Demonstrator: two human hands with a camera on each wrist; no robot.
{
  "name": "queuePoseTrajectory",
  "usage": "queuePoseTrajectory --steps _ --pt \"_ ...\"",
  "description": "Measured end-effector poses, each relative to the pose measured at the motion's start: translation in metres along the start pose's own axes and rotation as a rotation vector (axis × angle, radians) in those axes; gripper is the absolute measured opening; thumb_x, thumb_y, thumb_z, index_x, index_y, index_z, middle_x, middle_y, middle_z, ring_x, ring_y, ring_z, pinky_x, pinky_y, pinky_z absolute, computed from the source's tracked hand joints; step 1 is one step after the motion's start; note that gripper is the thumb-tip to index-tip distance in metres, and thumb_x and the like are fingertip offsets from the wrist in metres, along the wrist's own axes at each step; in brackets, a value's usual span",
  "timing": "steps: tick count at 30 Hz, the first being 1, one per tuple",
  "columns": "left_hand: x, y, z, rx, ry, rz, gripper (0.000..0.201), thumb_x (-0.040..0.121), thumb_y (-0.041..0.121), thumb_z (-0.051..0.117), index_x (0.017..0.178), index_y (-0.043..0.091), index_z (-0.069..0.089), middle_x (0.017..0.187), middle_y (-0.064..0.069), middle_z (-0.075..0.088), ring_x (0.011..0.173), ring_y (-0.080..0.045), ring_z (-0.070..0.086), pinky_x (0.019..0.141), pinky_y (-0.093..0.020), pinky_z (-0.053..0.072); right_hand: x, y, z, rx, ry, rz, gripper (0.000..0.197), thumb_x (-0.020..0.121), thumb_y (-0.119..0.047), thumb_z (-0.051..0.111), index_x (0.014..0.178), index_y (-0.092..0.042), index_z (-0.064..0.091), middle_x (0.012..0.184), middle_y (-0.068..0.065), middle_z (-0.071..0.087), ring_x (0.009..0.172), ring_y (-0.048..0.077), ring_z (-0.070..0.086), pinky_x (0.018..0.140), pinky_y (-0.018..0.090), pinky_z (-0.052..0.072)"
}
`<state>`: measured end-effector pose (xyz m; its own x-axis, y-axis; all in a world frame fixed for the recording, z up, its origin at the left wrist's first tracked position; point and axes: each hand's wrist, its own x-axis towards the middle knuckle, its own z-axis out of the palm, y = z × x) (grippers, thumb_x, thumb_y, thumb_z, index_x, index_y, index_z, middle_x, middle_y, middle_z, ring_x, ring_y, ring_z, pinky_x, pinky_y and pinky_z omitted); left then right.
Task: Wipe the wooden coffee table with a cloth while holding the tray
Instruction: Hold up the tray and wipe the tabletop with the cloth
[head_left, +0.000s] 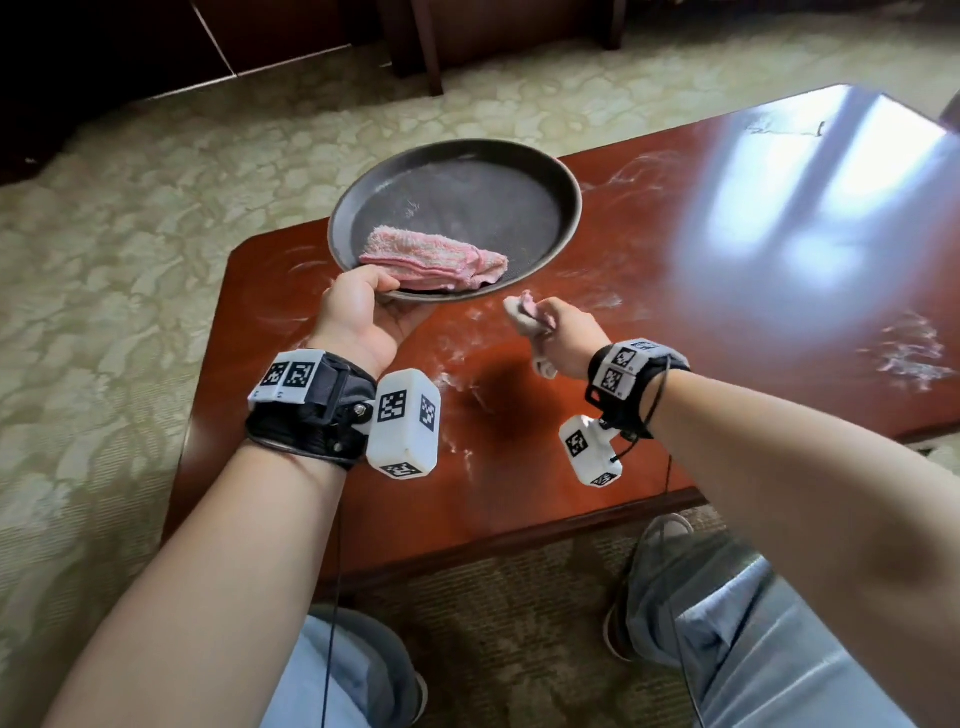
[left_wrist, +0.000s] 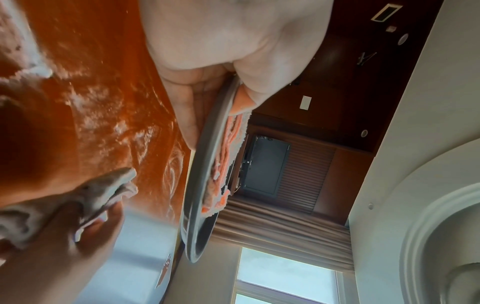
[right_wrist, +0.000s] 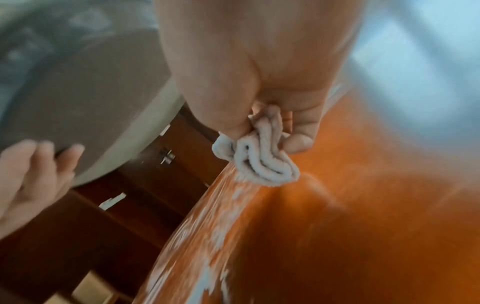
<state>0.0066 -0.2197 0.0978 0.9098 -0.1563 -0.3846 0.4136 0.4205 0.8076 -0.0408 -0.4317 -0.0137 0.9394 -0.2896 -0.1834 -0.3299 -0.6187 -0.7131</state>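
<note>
Left hand (head_left: 358, 312) grips the round dark metal tray (head_left: 563, 182) by its near rim. Right hand (head_left: 563, 335) clenches a crumpled whitish cloth (head_left: 522, 312), right of it, above the streaked red-brown wooden bench (head_left: 675, 312).

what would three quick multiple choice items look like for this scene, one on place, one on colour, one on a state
1. Where is the folded towel?
A. on the carpet
B. in the tray
C. over a knee

2. What colour is that towel?
A. pink
B. green
C. black

3. What is the right hand doing?
A. lying flat and open on the table
B. gripping a bunched cloth
C. holding the tray's rim

Answers:
1 B: the towel lies in the tray, which the left hand holds by its near rim above the table.
2 A: its pile shows pink in the head view.
3 B: the right hand has its fingers curled round the cloth.
</note>
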Motion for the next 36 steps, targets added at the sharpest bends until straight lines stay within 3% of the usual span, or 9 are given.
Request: queuePoseTrajectory --steps 3,6,9,14,16,20,25,31,36 --pt "0.001 -0.009 0.023 -0.020 -0.031 -0.024 0.036 0.088 -0.008 0.031 0.115 -0.004 0.054 0.101 -0.024 0.063 0.085 -0.036 0.068 0.065 -0.044 0.062 0.002 0.031 -0.036 0.039 0.110 0.079 0.031 0.090 -0.018 0.052 0.120 -0.021 0.057 0.106 0.003 0.066 0.090 0.024 0.064 0.083 0.033 0.054" --pt "0.006 -0.021 0.045 -0.024 -0.049 -0.041 0.044 0.087 -0.008 0.032 0.125 -0.006 0.053 0.106 -0.025 0.063 0.087 -0.038 0.068 0.063 -0.042 0.061 0.003 0.057 -0.071 -0.016 0.187 0.158 0.025 0.090 -0.015 0.050 0.113 -0.019 0.059 0.096 0.001 0.061 0.086 0.020 0.056 0.078 0.026 0.044" --pt "0.012 -0.033 0.063 -0.029 -0.061 -0.056 0.047 0.087 -0.008 0.032 0.129 -0.007 0.051 0.108 -0.026 0.063 0.088 -0.039 0.068 0.062 -0.042 0.060 0.008 0.079 -0.096 -0.098 0.229 0.255 0.019 0.085 -0.018 0.049 0.101 -0.014 0.059 0.091 0.004 0.066 0.087 0.025 0.062 0.080 0.030 0.050" --pt "0.024 -0.043 0.079 -0.045 -0.048 -0.075 0.024 0.087 -0.009 0.034 0.096 -0.005 0.056 0.092 -0.024 0.065 0.079 -0.039 0.069 0.057 -0.042 0.060 0.015 0.103 -0.111 -0.285 0.205 0.348 0.027 0.079 -0.007 0.057 0.105 -0.010 0.050 0.104 0.011 0.060 0.101 0.033 0.060 0.078 0.035 0.047" --pt "0.031 -0.046 0.079 -0.051 -0.043 -0.078 0.021 0.087 -0.009 0.035 0.092 -0.005 0.055 0.092 -0.024 0.064 0.079 -0.040 0.069 0.058 -0.042 0.060 0.018 0.109 -0.108 -0.340 0.190 0.348 0.030 0.082 -0.009 0.058 0.111 -0.010 0.049 0.112 0.015 0.058 0.106 0.036 0.059 0.081 0.038 0.046" --pt "0.041 -0.049 0.071 -0.078 -0.044 -0.074 0.024 0.087 -0.009 0.035 0.099 -0.006 0.055 0.089 -0.023 0.066 0.075 -0.038 0.070 0.059 -0.042 0.060 0.028 0.112 -0.096 -0.436 0.139 0.302 0.034 0.089 -0.015 0.053 0.122 -0.010 0.050 0.120 0.016 0.056 0.111 0.038 0.057 0.085 0.037 0.044" --pt "0.048 -0.047 0.056 -0.076 -0.067 -0.084 0.022 0.088 -0.009 0.034 0.093 -0.005 0.056 0.091 -0.023 0.065 0.081 -0.039 0.068 0.059 -0.041 0.060 0.037 0.102 -0.086 -0.488 0.083 0.241 0.041 0.092 -0.016 0.047 0.133 -0.011 0.047 0.126 0.016 0.053 0.115 0.038 0.055 0.090 0.037 0.044" --pt "0.056 -0.038 0.031 -0.076 -0.079 -0.079 0.030 0.088 -0.008 0.032 0.111 -0.006 0.053 0.096 -0.023 0.064 0.089 -0.040 0.066 0.063 -0.042 0.061 0.047 0.064 -0.046 -0.502 -0.003 0.111 0.042 0.089 -0.015 0.051 0.131 -0.014 0.048 0.122 0.013 0.053 0.112 0.036 0.055 0.086 0.037 0.045" --pt "0.057 -0.029 0.012 -0.070 -0.046 -0.063 0.027 0.088 -0.007 0.033 0.102 -0.003 0.055 0.087 -0.020 0.064 0.079 -0.033 0.068 0.066 -0.042 0.062 0.048 0.015 0.005 -0.522 -0.112 -0.026 0.046 0.088 -0.012 0.052 0.134 -0.013 0.048 0.128 0.008 0.053 0.119 0.032 0.055 0.090 0.034 0.044"
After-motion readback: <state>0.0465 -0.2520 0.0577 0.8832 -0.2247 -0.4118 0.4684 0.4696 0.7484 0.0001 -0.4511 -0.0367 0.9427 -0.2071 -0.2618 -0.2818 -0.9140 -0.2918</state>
